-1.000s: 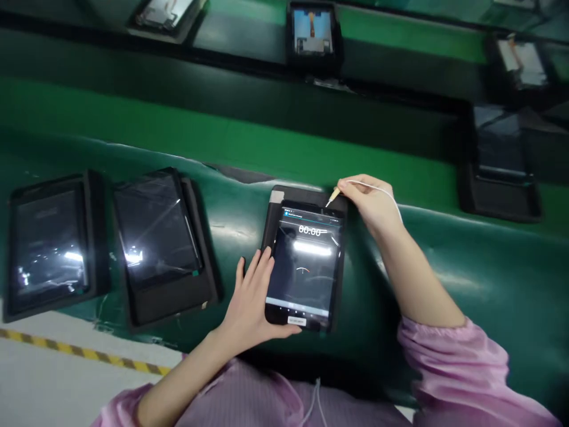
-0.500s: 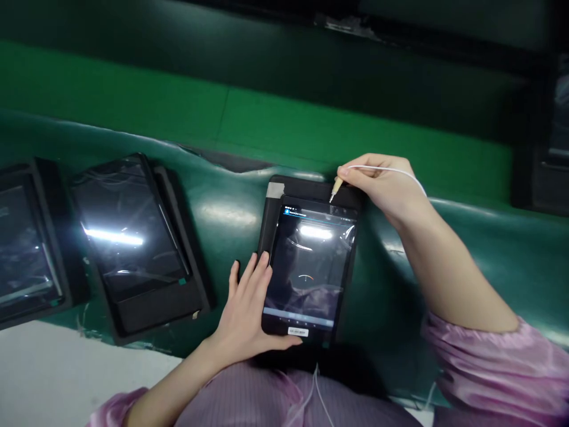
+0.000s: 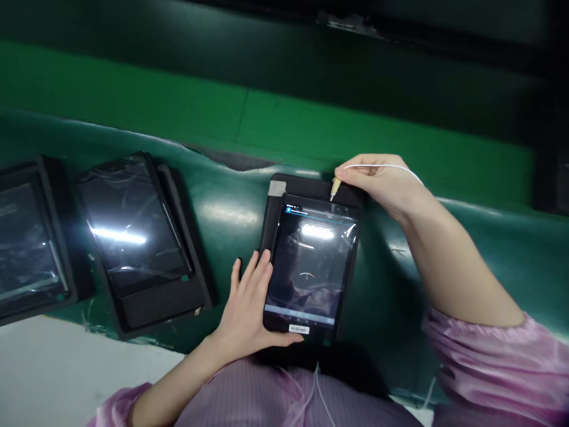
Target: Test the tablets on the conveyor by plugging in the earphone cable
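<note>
A tablet (image 3: 311, 255) with a lit dark screen, a small dial in its middle and a white label at its lower edge lies on a black tray (image 3: 267, 222). My left hand (image 3: 244, 314) is open, fingers spread along the tablet's left edge, thumb stretched across its lower edge. Between thumb and fingers of my right hand (image 3: 377, 178) is pinched an earphone plug (image 3: 336, 187) with a beige sleeve and metal tip. Its tip points down at the tablet's top edge; whether it touches I cannot tell. A white cable (image 3: 395, 166) runs from it over the hand.
To the left, a second tablet (image 3: 137, 231) lies askew on another black tray (image 3: 155, 311). A third tablet (image 3: 26, 249) is cut off by the left border. Beyond the dark green work surface (image 3: 226, 207) runs a brighter green strip (image 3: 178, 101). White wires (image 3: 316, 382) hang at my chest.
The view has shifted slightly, so the tablets at the left sit a little further right. Both hands keep nearly the same pose, with the plug still at the tablet's top edge.
</note>
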`<state>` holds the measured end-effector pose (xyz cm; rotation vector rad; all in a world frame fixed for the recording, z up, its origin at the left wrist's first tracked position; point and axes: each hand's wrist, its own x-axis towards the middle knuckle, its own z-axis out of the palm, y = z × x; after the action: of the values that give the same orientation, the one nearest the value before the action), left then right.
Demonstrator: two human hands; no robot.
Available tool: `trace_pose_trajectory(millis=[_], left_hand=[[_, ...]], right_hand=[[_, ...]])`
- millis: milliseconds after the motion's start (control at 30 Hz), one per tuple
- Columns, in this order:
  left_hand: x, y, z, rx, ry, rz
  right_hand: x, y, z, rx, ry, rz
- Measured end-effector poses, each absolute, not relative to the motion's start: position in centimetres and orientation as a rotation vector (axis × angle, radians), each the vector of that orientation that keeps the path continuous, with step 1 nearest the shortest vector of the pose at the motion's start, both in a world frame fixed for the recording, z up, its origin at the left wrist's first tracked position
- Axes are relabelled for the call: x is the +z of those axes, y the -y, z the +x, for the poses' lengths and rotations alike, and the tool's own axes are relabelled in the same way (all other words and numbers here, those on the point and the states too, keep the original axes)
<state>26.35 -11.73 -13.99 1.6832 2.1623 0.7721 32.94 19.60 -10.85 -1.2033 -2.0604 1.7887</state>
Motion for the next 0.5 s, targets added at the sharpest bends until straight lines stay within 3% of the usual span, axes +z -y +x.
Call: trace_pose_trajectory(millis=[300, 500], left_hand=[[-13.8, 11.6, 26.3, 0.707, -2.166, 1.665], [-13.8, 11.7, 26.2, 0.678, -2.166, 1.662]], right_hand=[[-9.7, -21.1, 32.1, 1.74, 2.481, -1.153], [-9.8, -21.7, 32.1, 1.878, 2.383, -1.246]])
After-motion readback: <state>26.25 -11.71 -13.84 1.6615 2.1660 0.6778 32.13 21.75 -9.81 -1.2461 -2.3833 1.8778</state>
